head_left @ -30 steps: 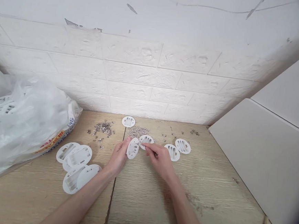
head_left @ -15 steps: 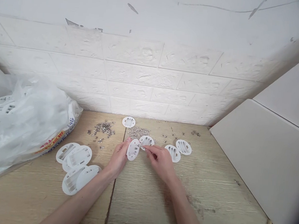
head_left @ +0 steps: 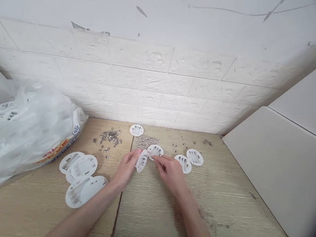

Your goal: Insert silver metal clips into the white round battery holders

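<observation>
So the left hand (head_left: 127,168) has the white disc (head_left: 142,161) pinched at its left edge between thumb and fingers — it's tipped up on its side, over the middle of the table (head_left: 145,212), slots facing the right hand (head_left: 170,171). The right fingers are pinching a small thin metal piece (head_left: 151,157), its tip right by the disc's right edge; can't tell if they touch. Another disc (head_left: 155,151) sits just behind that, with a pile of shiny bits (head_left: 146,141) near the table's back edge.
</observation>
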Demonstrator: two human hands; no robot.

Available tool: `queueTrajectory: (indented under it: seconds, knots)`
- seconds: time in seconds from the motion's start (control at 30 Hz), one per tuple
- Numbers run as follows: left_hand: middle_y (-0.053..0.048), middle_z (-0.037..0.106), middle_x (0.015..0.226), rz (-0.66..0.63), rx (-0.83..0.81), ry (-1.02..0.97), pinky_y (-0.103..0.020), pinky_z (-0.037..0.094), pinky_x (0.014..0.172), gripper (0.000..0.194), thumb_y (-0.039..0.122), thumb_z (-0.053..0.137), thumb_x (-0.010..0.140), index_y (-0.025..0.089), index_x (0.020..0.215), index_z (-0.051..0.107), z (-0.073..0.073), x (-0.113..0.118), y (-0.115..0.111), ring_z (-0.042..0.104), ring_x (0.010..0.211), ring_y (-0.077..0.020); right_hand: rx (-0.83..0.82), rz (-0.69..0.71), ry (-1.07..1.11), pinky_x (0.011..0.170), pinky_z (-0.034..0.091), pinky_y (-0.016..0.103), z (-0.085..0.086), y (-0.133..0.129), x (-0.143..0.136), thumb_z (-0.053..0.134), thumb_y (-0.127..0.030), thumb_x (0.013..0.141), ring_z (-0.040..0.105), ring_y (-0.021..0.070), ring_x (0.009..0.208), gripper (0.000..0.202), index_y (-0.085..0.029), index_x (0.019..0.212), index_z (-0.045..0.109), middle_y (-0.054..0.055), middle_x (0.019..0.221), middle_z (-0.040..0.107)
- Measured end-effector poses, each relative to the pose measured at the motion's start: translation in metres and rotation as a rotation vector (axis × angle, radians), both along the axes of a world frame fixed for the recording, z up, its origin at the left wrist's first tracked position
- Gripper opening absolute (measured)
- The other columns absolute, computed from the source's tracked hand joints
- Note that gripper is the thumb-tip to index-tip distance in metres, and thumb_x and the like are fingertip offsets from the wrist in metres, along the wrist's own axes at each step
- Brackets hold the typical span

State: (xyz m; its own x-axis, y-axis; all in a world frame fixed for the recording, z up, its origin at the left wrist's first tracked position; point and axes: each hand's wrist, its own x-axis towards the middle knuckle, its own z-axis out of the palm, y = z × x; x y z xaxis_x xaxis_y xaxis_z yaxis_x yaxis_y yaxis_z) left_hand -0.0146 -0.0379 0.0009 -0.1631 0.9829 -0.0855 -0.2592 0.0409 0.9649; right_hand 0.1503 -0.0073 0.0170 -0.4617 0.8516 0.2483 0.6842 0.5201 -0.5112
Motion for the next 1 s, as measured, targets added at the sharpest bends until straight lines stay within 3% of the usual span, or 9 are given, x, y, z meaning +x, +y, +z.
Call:
queueTrajectory:
  seconds: [0.2,0.43,0.83,1.0]
  knots:
    - [-0.003,0.064,0.074,0.043,0.031,0.208,-0.025,0.04,0.067,0.041,0.054,0.058,0.076,0.015,0.084,0.069,0.007,0.002,-0.003,0.053,0.072,-0.0162,0.087,-0.02,-0.165,0.053,0.028,0.025,-0.002,-0.003,-0.004,0.042,-0.017,0.089,0.058,0.0146,0.066,0.032,-0.028,0.104,0.069,0.002,0.077,0.067]
    - [-0.001,0.059,0.068,0.078,0.047,0.295,-0.024,0.037,0.06,0.037,0.051,0.058,0.077,0.015,0.079,0.067,0.005,0.006,-0.005,0.049,0.064,-0.0139,0.155,-0.037,-0.319,0.05,0.02,0.027,0.001,-0.008,-0.008,0.043,-0.011,0.086,0.055,0.0141,0.064,0.034,-0.027,0.103,0.068,0.002,0.073,0.065]
    - [-0.002,0.06,0.071,0.075,0.112,0.371,-0.024,0.038,0.06,0.032,0.046,0.057,0.079,0.015,0.074,0.065,-0.001,0.012,-0.007,0.051,0.066,-0.0142,0.229,0.0,-0.376,0.052,0.02,0.029,0.001,-0.014,-0.014,0.044,-0.01,0.085,0.058,0.0156,0.071,0.029,-0.023,0.098,0.066,0.004,0.075,0.066]
    - [0.0,0.056,0.068,0.063,0.101,0.339,-0.024,0.036,0.06,0.033,0.047,0.054,0.081,0.015,0.074,0.062,-0.001,0.011,-0.007,0.047,0.064,-0.0131,0.218,-0.011,-0.308,0.052,0.021,0.028,0.0,-0.017,-0.019,0.044,-0.013,0.087,0.057,0.0145,0.07,0.031,-0.025,0.106,0.065,0.003,0.076,0.065]
